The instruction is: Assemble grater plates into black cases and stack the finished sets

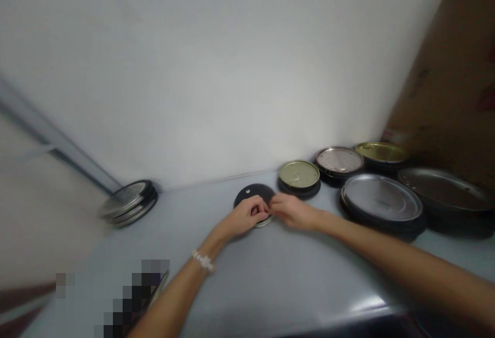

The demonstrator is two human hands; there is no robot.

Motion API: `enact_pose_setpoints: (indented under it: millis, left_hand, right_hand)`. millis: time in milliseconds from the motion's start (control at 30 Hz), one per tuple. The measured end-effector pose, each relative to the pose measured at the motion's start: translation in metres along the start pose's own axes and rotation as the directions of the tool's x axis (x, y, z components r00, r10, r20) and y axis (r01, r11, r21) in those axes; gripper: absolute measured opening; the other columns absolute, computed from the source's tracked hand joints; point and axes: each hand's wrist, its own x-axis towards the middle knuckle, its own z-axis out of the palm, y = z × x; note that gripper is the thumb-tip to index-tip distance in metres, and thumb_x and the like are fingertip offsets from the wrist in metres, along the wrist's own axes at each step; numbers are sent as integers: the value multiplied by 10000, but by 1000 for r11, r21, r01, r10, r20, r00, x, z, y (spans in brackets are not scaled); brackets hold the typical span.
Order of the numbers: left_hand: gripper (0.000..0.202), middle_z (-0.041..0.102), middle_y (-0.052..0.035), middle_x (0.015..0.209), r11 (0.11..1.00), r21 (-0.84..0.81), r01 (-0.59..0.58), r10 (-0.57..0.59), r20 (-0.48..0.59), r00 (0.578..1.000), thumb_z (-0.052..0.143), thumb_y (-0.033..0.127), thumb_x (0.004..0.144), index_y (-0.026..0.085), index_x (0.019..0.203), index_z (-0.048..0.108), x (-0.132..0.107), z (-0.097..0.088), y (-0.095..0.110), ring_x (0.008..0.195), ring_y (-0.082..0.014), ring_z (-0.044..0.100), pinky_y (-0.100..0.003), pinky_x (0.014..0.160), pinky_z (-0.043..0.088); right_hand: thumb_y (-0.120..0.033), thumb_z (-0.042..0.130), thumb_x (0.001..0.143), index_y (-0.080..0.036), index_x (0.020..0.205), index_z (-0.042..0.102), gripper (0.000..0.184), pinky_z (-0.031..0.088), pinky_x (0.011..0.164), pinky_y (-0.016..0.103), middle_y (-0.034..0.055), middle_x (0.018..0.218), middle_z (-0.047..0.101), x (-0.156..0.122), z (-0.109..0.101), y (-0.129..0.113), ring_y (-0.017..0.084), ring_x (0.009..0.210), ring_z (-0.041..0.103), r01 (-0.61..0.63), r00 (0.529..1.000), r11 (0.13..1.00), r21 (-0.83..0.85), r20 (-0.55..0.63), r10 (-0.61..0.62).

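A black round lid (253,192) with a small white dot lies on the pale grey table (270,276) near the wall. My left hand (247,214) rests on its near edge with fingers curled. My right hand (292,211) meets it from the right, fingers pinched together at the lid's silver rim (265,222). Both hands appear closed on the lid's near edge; what exactly the fingertips hold is blurred. A pale bead bracelet (203,261) is on my left wrist.
Right of the hands stand stacks of round tin lids: a gold-green one (299,174), a silver one (340,159), a gold one (381,151), a large silver one (381,197) and a dark pan-like one (441,188). A stack of silver lids (129,201) sits at left. A brown board (448,95) leans at right.
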Motion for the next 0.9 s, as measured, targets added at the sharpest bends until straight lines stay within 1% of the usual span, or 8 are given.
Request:
enact_pose_setpoints:
  millis: [233,433,567,633,667,767,833,900]
  left_hand:
    - [97,548,24,738,1000,4,-5,5,-17,1000,627,244,811,166,761,598,4,4,-6,671,-125,449,-237,604,338]
    - [111,461,61,628,1000,15,22,-21,-27,999,622,256,814,169,751,594,9,6,-3,598,-111,393,-238,553,283]
    - [141,456,64,610,999,23,36,-35,-26,999,620,304,839,164,825,623,4,3,1,566,-112,398,-236,524,292]
    - [192,564,30,732,998,66,9,-4,-81,997,660,306,821,171,955,630,-2,5,3,643,-131,485,-245,589,384]
    - [269,618,0,849,992,122,-16,32,-127,991,698,295,794,179,1024,622,-6,7,3,733,-155,538,-272,670,440]
    - [475,621,-83,1186,916,399,-44,166,-277,946,781,211,702,192,1140,597,-17,15,2,1074,-270,548,-441,950,457]
    - [401,627,-101,1196,846,533,17,209,-360,909,731,136,739,184,1118,608,-23,16,2,1125,-297,540,-484,981,454]
    - [265,666,-96,1107,808,585,66,238,-428,872,625,86,819,182,1066,626,-30,13,3,1061,-272,588,-446,935,498]
  right_hand:
    - [-49,478,915,-153,896,654,205,454,749,285,71,881,614,1,-6,1,188,830,548,0,1000,1000,-26,26,0]
    - [-69,465,937,-144,918,653,203,455,748,301,78,873,606,-3,-7,4,201,834,538,-12,999,997,-81,38,15]
    - [-56,482,930,-131,927,651,185,462,743,301,83,879,612,1,-11,0,202,834,545,-26,999,989,-145,41,32]
    - [-52,494,925,-131,948,650,177,467,756,301,80,892,616,8,-16,-5,200,845,551,-27,998,984,-176,44,35]
    - [-48,504,920,-132,960,650,173,469,768,304,79,900,617,13,-19,-9,199,852,552,-25,998,982,-186,44,33]
    - [-7,547,868,-119,995,645,196,477,818,328,93,936,623,34,-30,-26,214,897,546,2,999,974,-228,47,9]
    - [13,557,840,-105,983,638,202,491,836,346,113,968,629,50,-36,-43,236,943,536,52,997,952,-301,63,-34]
    - [14,526,863,-121,963,632,199,505,836,353,109,962,630,64,-39,-61,235,940,533,91,996,944,-318,44,-82]
